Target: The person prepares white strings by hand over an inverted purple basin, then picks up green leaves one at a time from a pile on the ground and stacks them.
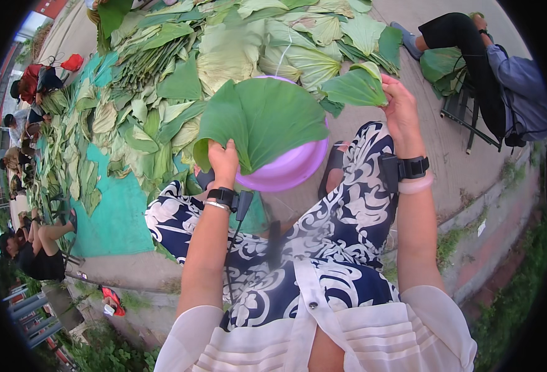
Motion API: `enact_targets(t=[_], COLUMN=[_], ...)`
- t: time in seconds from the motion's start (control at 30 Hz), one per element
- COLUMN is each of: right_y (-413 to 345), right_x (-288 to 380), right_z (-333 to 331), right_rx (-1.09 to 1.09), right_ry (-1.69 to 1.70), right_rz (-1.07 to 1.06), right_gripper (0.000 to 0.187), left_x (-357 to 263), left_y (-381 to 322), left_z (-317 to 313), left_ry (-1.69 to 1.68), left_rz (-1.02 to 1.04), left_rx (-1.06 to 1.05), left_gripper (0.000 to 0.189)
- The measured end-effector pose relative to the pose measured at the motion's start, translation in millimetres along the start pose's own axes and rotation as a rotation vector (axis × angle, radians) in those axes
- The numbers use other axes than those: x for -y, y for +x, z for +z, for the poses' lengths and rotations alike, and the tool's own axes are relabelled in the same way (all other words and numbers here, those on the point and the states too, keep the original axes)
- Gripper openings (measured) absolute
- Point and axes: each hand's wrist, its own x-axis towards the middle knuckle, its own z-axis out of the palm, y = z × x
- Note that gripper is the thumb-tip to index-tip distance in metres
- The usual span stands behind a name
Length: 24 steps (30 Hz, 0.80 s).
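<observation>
My left hand [223,160] grips a large folded green lotus leaf [278,123] near its lower left edge, thumb on top. The leaf fans out over a purple plastic basin [292,169] and hides most of it. Out to the right, my right hand [400,109] pinches a smaller green lotus leaf piece [353,87] by its right end. That piece points left and has a paler curled upper edge. Beyond the basin lies a broad heap of lotus leaves [229,56], some fresh green and others yellowed.
A green ground sheet [110,209] spreads under the leaves at left. Several people [40,251] sit along the left side. At right, a person in black trousers [473,69] sits on a folding stool [471,114] near more leaves. A concrete kerb [469,237] with weeds runs behind me.
</observation>
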Motion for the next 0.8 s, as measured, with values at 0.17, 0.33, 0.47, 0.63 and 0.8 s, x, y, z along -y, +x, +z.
enact_targets(t=[0.17, 0.33, 0.47, 0.63, 0.8], right_y=[-2, -3, -1, -2, -1], right_x=[1, 2, 0, 1, -1], right_z=[0, -1, -2, 2, -2], right_rx=[0.016, 0.020, 0.003, 0.006, -0.002], right_ry=[0.008, 0.003, 0.001, -0.017, -0.027], right_rz=[-0.012, -0.013, -0.001, 0.006, 0.019], right_gripper=[0.027, 0.027, 0.027, 0.028, 0.028], left_x=[-74, -70, -18, 32, 44], left_y=[20, 28, 21, 9, 3], left_z=[-23, -14, 5, 20, 27], left_ry=[-0.394, -0.707, -0.520, -0.261, -0.216], left_rz=[-0.039, -0.199, -0.494, -0.443, -0.503], left_rx=[0.154, 0.438, 0.558, 0.581, 0.447], left_gripper=[0.020, 0.022, 0.023, 0.023, 0.023])
